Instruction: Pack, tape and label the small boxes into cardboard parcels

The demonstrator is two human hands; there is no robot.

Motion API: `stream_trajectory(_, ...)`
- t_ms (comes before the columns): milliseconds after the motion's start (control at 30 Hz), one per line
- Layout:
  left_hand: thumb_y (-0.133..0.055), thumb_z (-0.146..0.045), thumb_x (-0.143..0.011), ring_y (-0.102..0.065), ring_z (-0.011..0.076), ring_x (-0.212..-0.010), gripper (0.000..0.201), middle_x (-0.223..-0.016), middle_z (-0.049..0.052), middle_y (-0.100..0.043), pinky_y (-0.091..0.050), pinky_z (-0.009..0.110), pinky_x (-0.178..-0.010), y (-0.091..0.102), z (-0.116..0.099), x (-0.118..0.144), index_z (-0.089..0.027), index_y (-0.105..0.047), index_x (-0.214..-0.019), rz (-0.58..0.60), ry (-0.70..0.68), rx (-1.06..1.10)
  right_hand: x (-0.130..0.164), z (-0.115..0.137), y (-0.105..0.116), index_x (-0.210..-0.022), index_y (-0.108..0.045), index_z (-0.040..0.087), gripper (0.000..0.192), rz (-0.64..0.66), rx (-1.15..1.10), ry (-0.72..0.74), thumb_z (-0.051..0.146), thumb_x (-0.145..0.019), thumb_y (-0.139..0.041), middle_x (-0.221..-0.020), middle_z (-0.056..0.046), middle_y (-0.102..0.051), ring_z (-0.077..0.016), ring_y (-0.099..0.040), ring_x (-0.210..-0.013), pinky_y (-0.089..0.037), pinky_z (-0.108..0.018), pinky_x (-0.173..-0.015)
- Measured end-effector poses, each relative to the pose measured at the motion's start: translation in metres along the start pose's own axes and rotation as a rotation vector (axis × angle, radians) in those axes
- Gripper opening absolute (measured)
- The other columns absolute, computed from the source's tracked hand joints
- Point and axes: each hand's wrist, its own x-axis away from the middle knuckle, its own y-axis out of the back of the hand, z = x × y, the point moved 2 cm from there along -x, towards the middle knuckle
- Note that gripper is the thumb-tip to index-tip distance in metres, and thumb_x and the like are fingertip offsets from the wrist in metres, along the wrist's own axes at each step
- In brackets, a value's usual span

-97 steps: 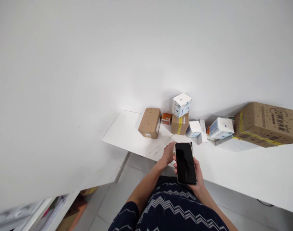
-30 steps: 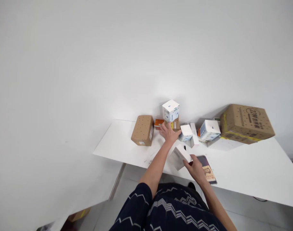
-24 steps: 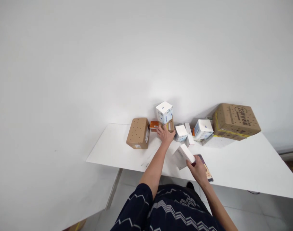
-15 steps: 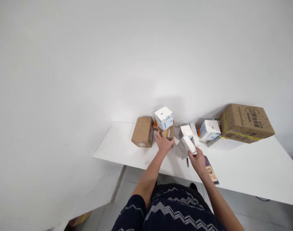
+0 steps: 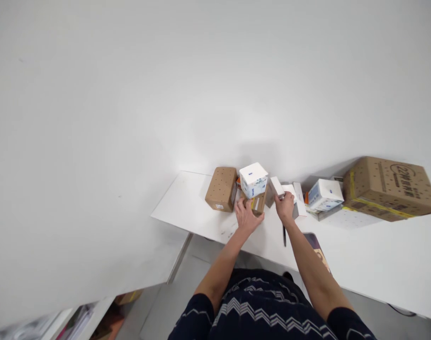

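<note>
My left hand (image 5: 246, 217) rests on the front of a small brown carton (image 5: 257, 203) that carries a white and blue box (image 5: 253, 179) on top. My right hand (image 5: 285, 207) grips a white box (image 5: 274, 189) and holds it against the right side of that stack. A dotted brown box (image 5: 223, 188) stands just left of the stack. A dark pen (image 5: 284, 235) lies on the white table (image 5: 371, 255) below my right hand. A phone (image 5: 317, 248) lies partly hidden under my right forearm.
A large brown carton (image 5: 390, 188) with yellow tape sits at the far right. A white and blue box (image 5: 325, 194) on flat packs and a white box (image 5: 299, 198) lie between it and my hands. A small orange box peeks behind the stack. Shelves show at bottom left.
My right hand put the phone down, picked up the white box and carried it up against the stack. My left hand pulled the small carton with its box toward me.
</note>
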Motion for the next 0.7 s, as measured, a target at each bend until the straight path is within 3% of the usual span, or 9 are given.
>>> stream_trajectory(100, -0.073, -0.044, -0.06, -0.032, 0.0368, -0.122, 0.067, -0.127, 0.016, -0.036, -0.027, 0.053, -0.104, 0.0, 0.001, 0.0, -0.019, -0.051, -0.118, -0.01, -0.012, -0.012, 0.003, 0.001, 0.004, -0.116, -0.047, 0.012, 0.045, 0.015, -0.087, 0.003, 0.039, -0.079, -0.05, -0.113, -0.016, -0.049, -0.0207, -0.057, -0.082, -0.045, -0.038, -0.082)
stream_trajectory(200, -0.073, -0.044, -0.061, -0.033, 0.0366, -0.121, 0.066, -0.127, 0.015, -0.037, -0.027, 0.053, -0.104, 0.0, 0.002, 0.001, -0.02, -0.052, -0.118, -0.004, -0.016, -0.024, 0.012, 0.022, 0.023, -0.12, -0.046, 0.014, 0.046, -0.048, -0.226, 0.065, 0.039, -0.081, -0.048, -0.118, -0.017, -0.045, -0.0186, -0.058, -0.079, -0.048, -0.038, -0.08)
stream_trajectory(300, -0.073, -0.043, -0.061, -0.032, 0.037, -0.122, 0.065, -0.129, 0.015, -0.037, -0.026, 0.053, -0.104, -0.001, 0.002, 0.001, -0.022, -0.052, -0.118, 0.009, -0.009, -0.02, 0.024, 0.07, 0.053, -0.128, -0.04, 0.019, 0.052, -0.147, -0.321, 0.293, 0.044, -0.083, -0.049, -0.124, -0.015, -0.042, -0.0214, -0.056, -0.097, -0.047, -0.041, -0.085)
stream_trajectory(400, -0.072, -0.046, -0.062, -0.03, 0.0386, -0.124, 0.065, -0.131, 0.016, -0.037, -0.024, 0.053, -0.105, -0.004, 0.001, 0.0, -0.021, -0.052, -0.119, 0.016, 0.004, -0.01, 0.036, 0.125, 0.066, -0.136, -0.034, 0.023, 0.07, -0.123, -0.188, 0.562, 0.049, -0.076, -0.059, -0.139, -0.016, -0.028, -0.0322, -0.037, -0.125, -0.037, -0.051, -0.097)
stream_trajectory(500, -0.071, -0.05, -0.062, -0.028, 0.0395, -0.127, 0.066, -0.132, 0.017, -0.038, -0.022, 0.054, -0.105, -0.006, 0.001, -0.001, -0.021, -0.052, -0.12, 0.016, 0.003, -0.005, 0.04, 0.153, 0.051, -0.136, -0.035, 0.025, 0.069, -0.037, -0.028, 0.628, 0.053, -0.077, -0.058, -0.146, -0.015, -0.017, -0.0398, -0.023, -0.132, -0.03, -0.061, -0.098)
stream_trajectory(600, -0.071, -0.051, -0.062, -0.028, 0.0395, -0.128, 0.069, -0.133, 0.018, -0.038, -0.022, 0.054, -0.106, -0.006, 0.002, -0.001, -0.02, -0.052, -0.121, 0.018, -0.016, -0.003, 0.039, 0.156, 0.028, -0.132, -0.039, 0.023, 0.064, 0.007, 0.013, 0.579, 0.05, -0.078, -0.058, -0.143, -0.016, -0.019, -0.0383, -0.029, -0.128, -0.034, -0.058, -0.096)
stream_trajectory(700, -0.07, -0.049, -0.063, -0.028, 0.0387, -0.128, 0.066, -0.134, 0.018, -0.037, -0.022, 0.054, -0.107, -0.005, 0.003, -0.005, -0.019, -0.053, -0.12, 0.032, -0.031, -0.015, 0.036, 0.149, 0.024, -0.13, -0.042, 0.022, 0.062, -0.02, -0.063, 0.538, 0.041, -0.075, -0.062, -0.137, -0.015, -0.024, -0.033, -0.035, -0.123, -0.039, -0.049, -0.096)
